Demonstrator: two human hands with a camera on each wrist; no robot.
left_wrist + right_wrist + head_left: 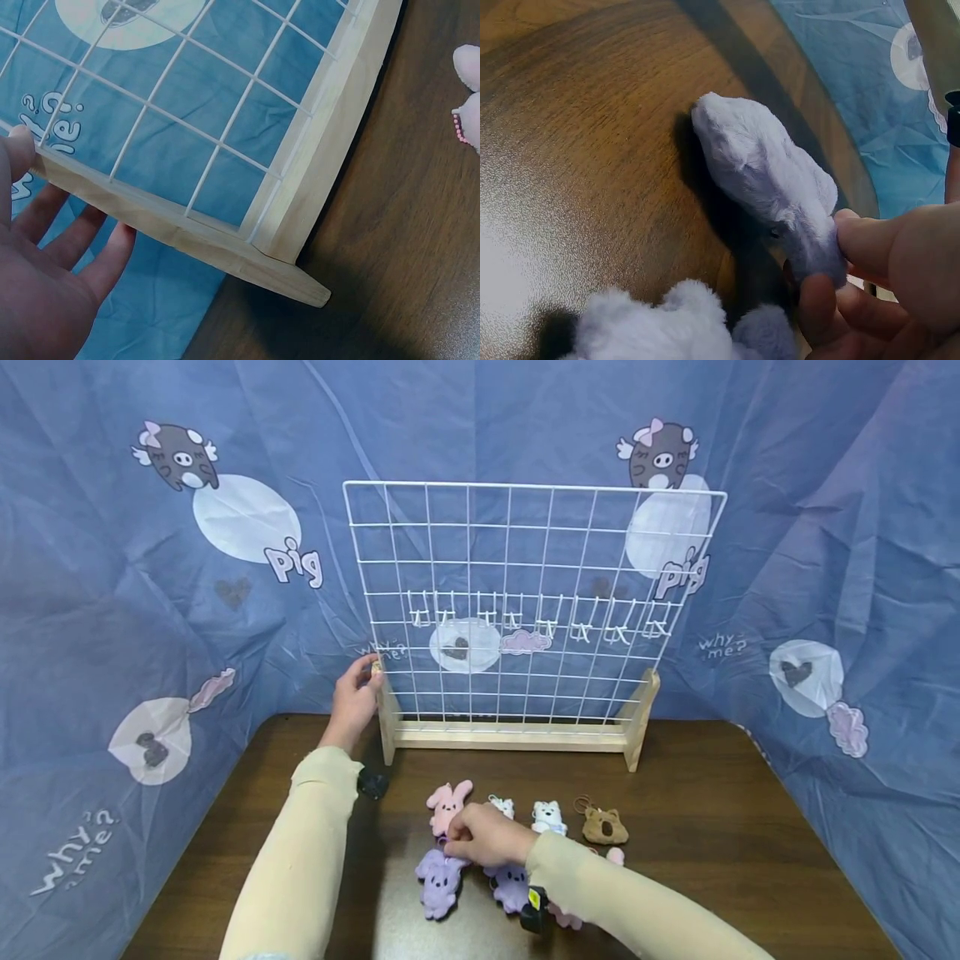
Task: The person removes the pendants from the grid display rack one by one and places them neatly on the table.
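Observation:
In the head view, my left hand (354,702) grips the left wooden upright (387,718) of a white wire grid rack (510,560). The left wrist view has the thumb over the upright's edge and the fingers (112,259) beneath it. Low over the table, my right hand (491,833) pinches a purple plush bunny keychain (438,885) by an ear, between thumb and fingers. Its body (757,154) stretches away from the fingertips in the right wrist view. A second purple plush (512,887) lies beside it, partly under my right forearm.
Several small white hooks (546,628) hang in a row across the grid. Behind my right hand lie a pink plush bunny (446,806), white plushes (549,816) and a brown plush (604,827). A blue printed cloth (180,635) surrounds the brown table (712,827).

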